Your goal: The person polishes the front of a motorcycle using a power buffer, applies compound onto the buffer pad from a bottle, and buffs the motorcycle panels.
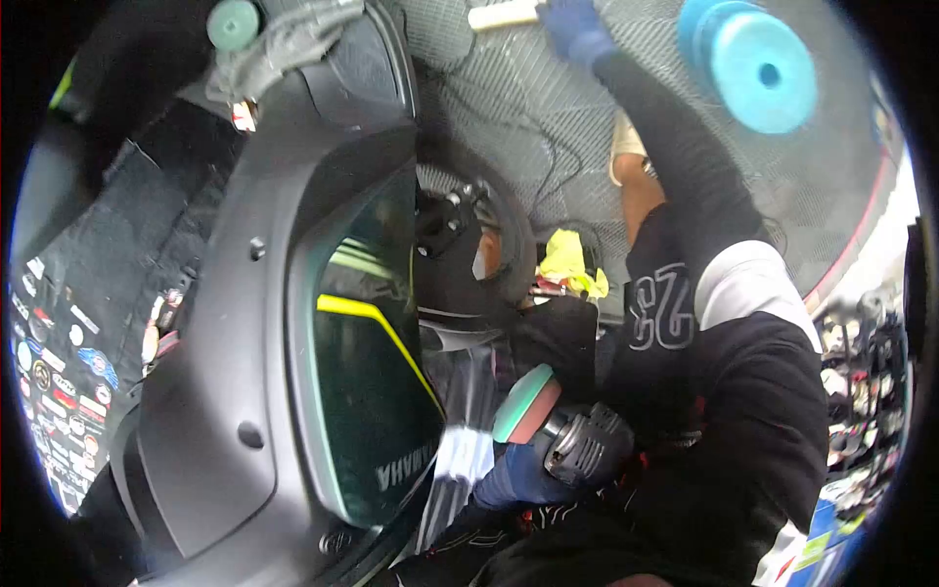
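Note:
My right hand [577, 31], in a blue glove, reaches out to the top of the view, its fingers at the end of a pale cream bar-shaped object [504, 15] over the floor. Low in the middle, my left hand [516, 476], also gloved in blue, is wrapped round a black polishing machine [587, 445]. The machine's green and pink pad [526, 403] faces up and to the left. Beside it stands a dark Yamaha scooter body [372, 391] with a yellow stripe.
A light-blue bucket-like object [763, 73] stands at the upper right. A yellow cloth [567, 262] lies near the wheel. Cables cross the grey tiled floor [489, 108]. A grey cloth [284, 49] and a round green pad [233, 24] rest on the scooter's top end.

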### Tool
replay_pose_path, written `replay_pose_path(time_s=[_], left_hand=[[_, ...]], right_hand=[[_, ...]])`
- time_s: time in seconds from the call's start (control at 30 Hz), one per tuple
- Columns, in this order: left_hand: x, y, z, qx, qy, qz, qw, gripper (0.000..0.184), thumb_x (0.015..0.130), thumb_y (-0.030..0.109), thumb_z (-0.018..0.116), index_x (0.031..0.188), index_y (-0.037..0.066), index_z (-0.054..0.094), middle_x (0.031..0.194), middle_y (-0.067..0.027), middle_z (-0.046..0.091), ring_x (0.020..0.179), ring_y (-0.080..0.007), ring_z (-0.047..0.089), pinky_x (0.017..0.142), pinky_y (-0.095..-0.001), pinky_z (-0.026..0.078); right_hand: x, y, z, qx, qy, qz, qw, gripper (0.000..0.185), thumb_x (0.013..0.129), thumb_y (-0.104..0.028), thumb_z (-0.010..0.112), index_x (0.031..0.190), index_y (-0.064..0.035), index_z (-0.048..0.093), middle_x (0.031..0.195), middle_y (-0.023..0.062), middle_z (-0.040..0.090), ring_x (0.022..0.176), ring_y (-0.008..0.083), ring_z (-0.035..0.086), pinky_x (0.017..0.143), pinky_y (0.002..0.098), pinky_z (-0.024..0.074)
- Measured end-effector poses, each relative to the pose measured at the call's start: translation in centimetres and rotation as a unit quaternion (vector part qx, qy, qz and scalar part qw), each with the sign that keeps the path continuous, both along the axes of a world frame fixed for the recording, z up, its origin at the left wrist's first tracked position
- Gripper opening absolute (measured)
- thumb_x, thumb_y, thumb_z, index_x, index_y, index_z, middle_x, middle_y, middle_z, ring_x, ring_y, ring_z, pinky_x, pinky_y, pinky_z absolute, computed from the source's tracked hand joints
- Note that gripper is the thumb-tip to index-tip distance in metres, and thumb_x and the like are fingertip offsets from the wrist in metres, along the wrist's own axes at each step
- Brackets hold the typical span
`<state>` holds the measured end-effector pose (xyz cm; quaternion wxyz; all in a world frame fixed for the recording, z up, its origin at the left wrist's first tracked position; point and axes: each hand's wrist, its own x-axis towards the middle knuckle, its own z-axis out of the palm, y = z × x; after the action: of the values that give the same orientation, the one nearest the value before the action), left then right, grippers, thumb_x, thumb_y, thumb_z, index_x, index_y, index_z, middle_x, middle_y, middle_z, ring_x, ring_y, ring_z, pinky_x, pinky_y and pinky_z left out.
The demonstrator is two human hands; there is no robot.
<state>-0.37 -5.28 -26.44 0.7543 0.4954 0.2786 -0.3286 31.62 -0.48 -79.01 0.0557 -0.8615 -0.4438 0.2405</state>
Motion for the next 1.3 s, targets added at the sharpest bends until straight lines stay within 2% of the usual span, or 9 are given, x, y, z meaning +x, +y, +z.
replay_pose_path(time_s=[0.23, 0.37, 0.47, 0.53, 0.67, 0.73, 0.83, 1.07, 1.3], left_hand=[[4.5, 0.3, -0.5, 0.033, 0.064, 0.037, 0.997, 0.061, 0.069, 0.017, 0.084, 0.124, 0.005, 0.061, 0.119, -0.0117, 0.063, 0.111, -0.0265, 0.06, 0.098, -0.0388, 0.044], [5.8, 0.1, 3.8, 0.022, 0.034, 0.082, 0.996, 0.091, 0.059, 0.026, 0.092, 0.136, 0.0, 0.051, 0.126, -0.015, 0.059, 0.116, -0.0277, 0.058, 0.103, -0.038, 0.042], [6.4, 1.2, 9.0, 0.052, 0.022, -0.007, 0.998, 0.12, 0.054, 0.037, 0.096, 0.145, -0.01, 0.035, 0.135, -0.0192, 0.054, 0.126, -0.0314, 0.051, 0.111, -0.0393, 0.035], [6.5, 2.2, 12.7, 0.103, -0.053, -0.001, 0.993, 0.111, 0.054, 0.035, 0.096, 0.14, -0.008, 0.041, 0.13, -0.0179, 0.057, 0.122, -0.0296, 0.054, 0.108, -0.0392, 0.038], [4.2, 3.4, 20.3, 0.257, -0.182, 0.029, 0.949, 0.094, 0.054, 0.029, 0.098, 0.131, -0.003, 0.053, 0.122, -0.0139, 0.061, 0.111, -0.0231, 0.06, 0.098, -0.0376, 0.047], [2.9, 3.1, 23.4, 0.267, -0.208, 0.094, 0.936, 0.104, 0.051, 0.028, 0.099, 0.136, -0.004, 0.047, 0.126, -0.0136, 0.057, 0.113, -0.0221, 0.058, 0.098, -0.0364, 0.047], [0.8, 4.1, 26.8, 0.274, -0.305, 0.096, 0.907, 0.101, 0.054, 0.028, 0.098, 0.135, -0.003, 0.045, 0.124, -0.0124, 0.056, 0.115, -0.0215, 0.056, 0.099, -0.0366, 0.046], [-8.1, 4.4, 34.1, 0.363, -0.443, 0.028, 0.819, 0.087, 0.06, 0.035, 0.093, 0.129, 0.0, 0.054, 0.123, -0.0149, 0.057, 0.115, -0.0261, 0.057, 0.102, -0.0379, 0.044], [-12.8, 0.8, 37.8, 0.351, -0.348, -0.062, 0.867, 0.1, 0.063, 0.045, 0.091, 0.139, -0.002, 0.045, 0.137, -0.0207, 0.053, 0.128, -0.03, 0.052, 0.109, -0.0371, 0.04]], right_hand=[[0.0, 5.1, -3.0, -0.112, 0.083, -0.011, 0.99, 0.02, 0.084, -0.023, 0.065, 0.094, -0.0096, 0.075, 0.093, 0.0129, 0.074, 0.082, 0.0295, 0.073, 0.069, 0.0429, 0.0576], [0.6, -1.6, 4.8, -0.165, 0.325, -0.121, 0.923, 0.057, 0.088, -0.05, 0.065, 0.125, -0.0055, 0.064, 0.125, 0.0165, 0.066, 0.107, 0.0295, 0.067, 0.094, 0.0439, 0.0501], [2.6, -12.7, 7.8, -0.167, 0.534, -0.119, 0.82, 0.056, 0.09, -0.053, 0.059, 0.122, -0.007, 0.065, 0.111, 0.0179, 0.068, 0.095, 0.026, 0.068, 0.065, 0.0417, 0.0557], [5.4, -20.9, 13.2, -0.043, 0.362, 0.191, 0.912, 0.046, 0.091, -0.044, 0.058, 0.129, -0.0163, 0.059, 0.094, 0.0141, 0.069, 0.083, 0.0276, 0.069, 0.069, 0.0417, 0.055], [8.1, -32.0, 30.5, 0.021, 0.221, 0.145, 0.964, 0.075, 0.065, -0.024, 0.084, 0.132, -0.0178, 0.05, 0.117, 0.0155, 0.063, 0.1, 0.0343, 0.065, 0.086, 0.0469, 0.0533], [8.2, -32.3, 42.1, -0.143, 0.451, -0.298, 0.829, 0.057, 0.081, -0.018, 0.075, 0.132, -0.0158, 0.049, 0.108, 0.0105, 0.063, 0.087, 0.0267, 0.065, 0.073, 0.037, 0.0574], [5.5, -33.6, 54.3, 0.076, 0.485, -0.469, 0.734, 0.042, 0.094, -0.032, 0.061, 0.129, -0.0111, 0.051, 0.097, 0.0076, 0.062, 0.072, 0.0148, 0.061, 0.054, 0.0257, 0.0508], [-9.0, -28.2, 75.5, 0.608, 0.692, -0.296, 0.254, 0.05, 0.095, -0.042, 0.055, 0.122, -0.0004, 0.048, 0.084, 0.0009, 0.053, 0.055, 0.0058, 0.04, 0.047, 0.0209, 0.0336], [-17.4, -26.2, 86.8, 0.667, 0.687, -0.104, 0.269, 0.058, 0.09, -0.038, 0.069, 0.13, -0.001, 0.048, 0.103, 0.0032, 0.058, 0.068, 0.0089, 0.044, 0.059, 0.0248, 0.0386]])
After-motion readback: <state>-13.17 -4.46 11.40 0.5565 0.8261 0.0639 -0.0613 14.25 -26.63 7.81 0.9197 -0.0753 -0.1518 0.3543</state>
